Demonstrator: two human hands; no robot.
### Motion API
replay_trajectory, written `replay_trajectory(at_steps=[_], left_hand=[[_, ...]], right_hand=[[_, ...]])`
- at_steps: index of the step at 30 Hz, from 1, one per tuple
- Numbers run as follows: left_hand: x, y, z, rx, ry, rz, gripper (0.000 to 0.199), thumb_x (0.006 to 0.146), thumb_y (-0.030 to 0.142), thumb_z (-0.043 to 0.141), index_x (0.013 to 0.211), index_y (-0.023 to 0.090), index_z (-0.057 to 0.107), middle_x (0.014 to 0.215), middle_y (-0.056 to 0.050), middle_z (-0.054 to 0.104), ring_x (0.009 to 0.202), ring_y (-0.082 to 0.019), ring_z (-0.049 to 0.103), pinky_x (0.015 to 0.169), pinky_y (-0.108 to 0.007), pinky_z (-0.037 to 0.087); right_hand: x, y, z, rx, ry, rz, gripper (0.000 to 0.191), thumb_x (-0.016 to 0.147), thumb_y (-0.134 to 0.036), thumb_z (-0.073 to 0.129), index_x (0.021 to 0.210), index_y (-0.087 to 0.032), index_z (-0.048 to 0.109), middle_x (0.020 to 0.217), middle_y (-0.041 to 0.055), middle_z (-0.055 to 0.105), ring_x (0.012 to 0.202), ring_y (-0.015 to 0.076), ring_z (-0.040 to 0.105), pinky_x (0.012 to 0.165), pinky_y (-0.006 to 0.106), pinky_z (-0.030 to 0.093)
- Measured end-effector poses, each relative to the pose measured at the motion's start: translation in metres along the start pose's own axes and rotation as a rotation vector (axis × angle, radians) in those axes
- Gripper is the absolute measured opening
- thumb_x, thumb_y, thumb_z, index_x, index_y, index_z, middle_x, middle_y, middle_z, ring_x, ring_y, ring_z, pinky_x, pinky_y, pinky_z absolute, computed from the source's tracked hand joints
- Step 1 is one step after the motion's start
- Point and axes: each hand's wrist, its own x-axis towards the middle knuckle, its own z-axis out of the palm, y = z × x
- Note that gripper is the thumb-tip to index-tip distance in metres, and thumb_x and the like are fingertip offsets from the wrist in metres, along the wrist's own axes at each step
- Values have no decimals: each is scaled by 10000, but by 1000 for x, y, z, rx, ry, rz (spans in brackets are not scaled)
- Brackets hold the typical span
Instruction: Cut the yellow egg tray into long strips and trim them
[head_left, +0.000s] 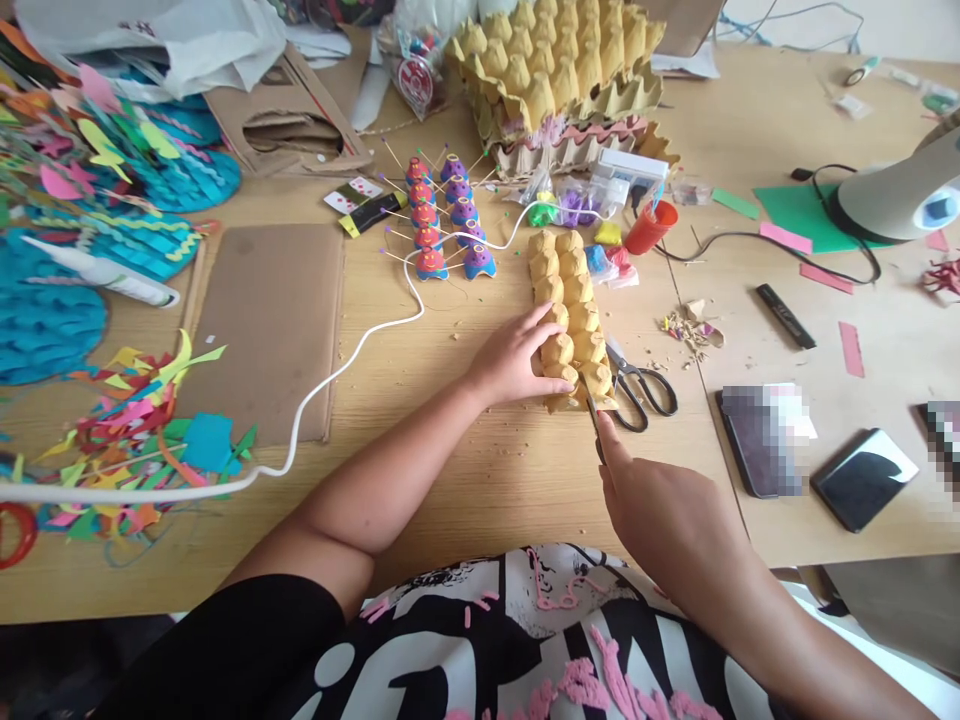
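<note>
A yellow egg carton strip (546, 268), two cups wide, lies on the table with its cups upward. My left hand (517, 355) grips its near left side, thumb toward the near end and fingers over the cups. Wrapped around a knife is my right hand (660, 500), its index finger stretched along the top. The knife's thin dark blade (589, 396) points into the gap between the two rows at the near end. Most of the handle is hidden in my palm. Scissors with black handles (651, 385) lie against the carton's right side.
Painted egg-cup figures (431, 262) with pins stand beyond my left arm. A white cable (375, 328) crosses the table. Stacked egg trays (555, 60) are at the back. Paper scraps (135, 450) and cardboard (262, 320) lie left, a red cup (651, 228) and phones (757, 440) right.
</note>
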Motion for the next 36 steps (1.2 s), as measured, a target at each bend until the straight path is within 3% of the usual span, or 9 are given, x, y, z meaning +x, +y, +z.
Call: replay_trajectory(at_steps=[4,8,20,27,32,36], left_hand=[[0,0,0,1,-1,2,823,716,637,855,1390,233,613,1735,-156,323,1539,-369,452,1269,-515,403],[0,-1,0,1,-3,0,831,722,642,849,1396,219,612,1725,-169,340,1539,-367,452,1269,-507,403],[0,0,0,1,-2,1,816,723,619,860,1389,220,611,1735,-166,320,1535,-370,456,1271,-507,398],[0,-2,2,-1,15,19,811,724,617,862,1384,217,615,1731,-168,328,1513,-385,479,1252,-521,416],[0,-2,3,8,20,19,836,715,641,861,1386,205,619,1727,-180,334,1516,-390,474,1252,-520,417],[2,-4,3,-7,-1,14,852,710,680,847,1388,218,618,1733,-175,322,1515,-403,472,1241,-541,422]], right_hand=[[7,7,-1,95,-23,7,667,1048,-259,414,1686,-146,256,729,71,766,651,201,743,474,304,254],[12,15,6,190,52,-6,652,1044,-235,433,1675,-158,285,851,67,808,726,193,760,513,303,307],[8,-1,3,99,50,30,684,1039,-203,464,1680,-95,250,711,55,744,628,176,718,470,308,199],[8,2,5,106,36,27,680,1040,-226,472,1684,-143,269,681,42,739,590,187,699,469,309,205],[17,21,0,86,70,-16,661,1033,-224,452,1676,-165,313,670,57,728,591,209,693,478,316,229],[28,48,-18,125,142,-183,589,1002,-225,465,1590,-197,489,641,48,695,516,194,612,495,326,265]])
